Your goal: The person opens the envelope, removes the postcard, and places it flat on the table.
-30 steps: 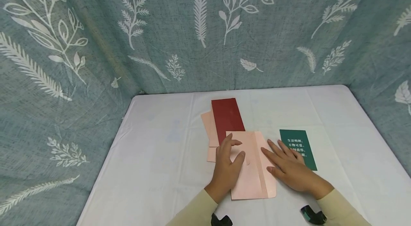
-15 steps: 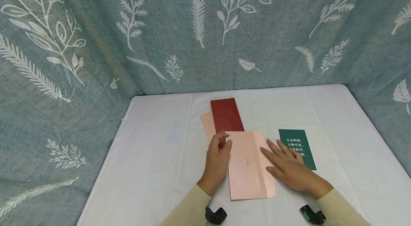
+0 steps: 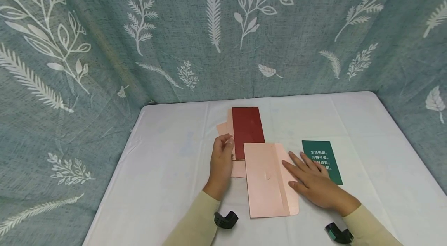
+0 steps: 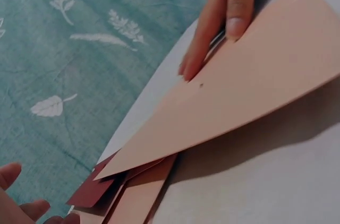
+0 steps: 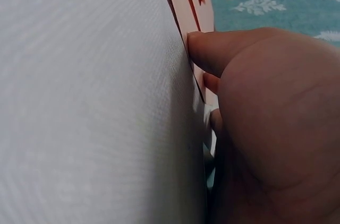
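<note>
A pink envelope (image 3: 262,184) with a creased side flap and a small slit lies before the person. My right hand (image 3: 316,184) rests flat across its right flap, fingers spread. Up and left, my left hand (image 3: 220,164) is at the left edge of a dark red envelope (image 3: 248,131), fingertips right at the pink paper along that edge. Its fingers look apart and loosely bent in the right wrist view. More pink paper (image 3: 239,169) shows under the red envelope. In the left wrist view the pink envelope's near edge stands raised over its shadow.
A green card (image 3: 323,149) with white writing lies under and beyond my right fingers. A white cloth (image 3: 167,184) covers the table, backed by a teal leaf-patterned curtain (image 3: 195,25). Black wrist devices (image 3: 226,219) sit at both sleeves.
My left hand has left the pink envelope and moved left to the red envelope's edge. That envelope has shifted slightly right, baring a pink strip beside it. My right hand stays in place.
</note>
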Tool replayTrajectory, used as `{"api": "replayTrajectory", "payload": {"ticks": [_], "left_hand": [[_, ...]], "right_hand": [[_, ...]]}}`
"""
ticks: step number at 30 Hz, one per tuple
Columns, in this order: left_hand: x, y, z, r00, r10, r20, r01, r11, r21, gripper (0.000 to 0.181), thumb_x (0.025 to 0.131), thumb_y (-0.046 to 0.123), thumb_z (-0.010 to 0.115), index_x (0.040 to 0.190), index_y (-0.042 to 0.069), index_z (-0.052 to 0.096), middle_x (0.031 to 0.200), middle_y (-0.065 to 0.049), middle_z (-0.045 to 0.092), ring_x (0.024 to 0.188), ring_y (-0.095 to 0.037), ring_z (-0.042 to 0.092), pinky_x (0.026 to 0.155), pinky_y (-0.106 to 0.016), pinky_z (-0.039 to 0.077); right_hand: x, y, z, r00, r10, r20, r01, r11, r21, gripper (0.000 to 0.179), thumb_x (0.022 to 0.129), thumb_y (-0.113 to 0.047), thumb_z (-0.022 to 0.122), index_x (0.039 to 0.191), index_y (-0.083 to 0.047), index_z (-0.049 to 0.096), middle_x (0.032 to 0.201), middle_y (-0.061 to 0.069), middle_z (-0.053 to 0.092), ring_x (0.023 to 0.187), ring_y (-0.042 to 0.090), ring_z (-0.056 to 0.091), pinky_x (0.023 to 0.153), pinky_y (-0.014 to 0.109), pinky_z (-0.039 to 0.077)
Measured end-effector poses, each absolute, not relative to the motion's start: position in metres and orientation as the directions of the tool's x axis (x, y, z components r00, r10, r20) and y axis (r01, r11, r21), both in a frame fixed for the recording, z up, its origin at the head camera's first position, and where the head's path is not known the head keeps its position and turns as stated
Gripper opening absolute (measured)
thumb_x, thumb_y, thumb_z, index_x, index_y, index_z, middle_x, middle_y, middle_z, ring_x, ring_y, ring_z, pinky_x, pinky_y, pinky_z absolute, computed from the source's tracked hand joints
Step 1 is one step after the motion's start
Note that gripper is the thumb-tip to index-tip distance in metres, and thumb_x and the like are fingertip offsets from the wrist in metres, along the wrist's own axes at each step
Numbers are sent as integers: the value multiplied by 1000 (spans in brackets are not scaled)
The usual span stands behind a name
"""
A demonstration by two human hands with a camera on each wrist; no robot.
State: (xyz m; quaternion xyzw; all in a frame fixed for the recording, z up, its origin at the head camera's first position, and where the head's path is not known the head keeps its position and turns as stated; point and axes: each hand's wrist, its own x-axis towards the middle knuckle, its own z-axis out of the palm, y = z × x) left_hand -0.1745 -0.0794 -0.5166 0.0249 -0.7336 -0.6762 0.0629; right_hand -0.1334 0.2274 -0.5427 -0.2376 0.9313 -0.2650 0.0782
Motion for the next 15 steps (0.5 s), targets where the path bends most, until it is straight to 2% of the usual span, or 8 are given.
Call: {"api": "replayTrajectory", "payload": {"ticks": [7, 12, 15], "left_hand": [[-191, -90, -515, -988, -137, -74, -74, -5, 997, 43, 117, 36, 47, 140, 1, 52, 139, -18, 53, 122, -31, 49, 96, -48, 50], [-197, -97, -510, -973, -103, -207, -196, -109, 975, 54, 116, 46, 48, 146, 1, 49, 153, -20, 49, 134, -36, 48, 106, -53, 49], [-198, -100, -507, -963, -86, -257, -242, -150, 959, 60, 115, 50, 49, 149, 1, 48, 155, -20, 48, 137, -38, 49, 109, -55, 47]], "right_hand": [[-134, 230, -544, -869, -495, -12, -412, 738, -535, 64, 112, -44, 59, 169, -20, 44, 178, 13, 23, 162, 46, 9, 115, 74, 9], [-134, 230, -544, -866, -499, -13, -415, 734, -537, 64, 112, -44, 58, 169, -20, 43, 179, 12, 23, 162, 46, 9, 114, 74, 9], [-134, 229, -544, -868, -497, -15, -412, 736, -538, 64, 112, -44, 58, 169, -20, 43, 179, 12, 23, 163, 46, 9, 114, 74, 9]]}}
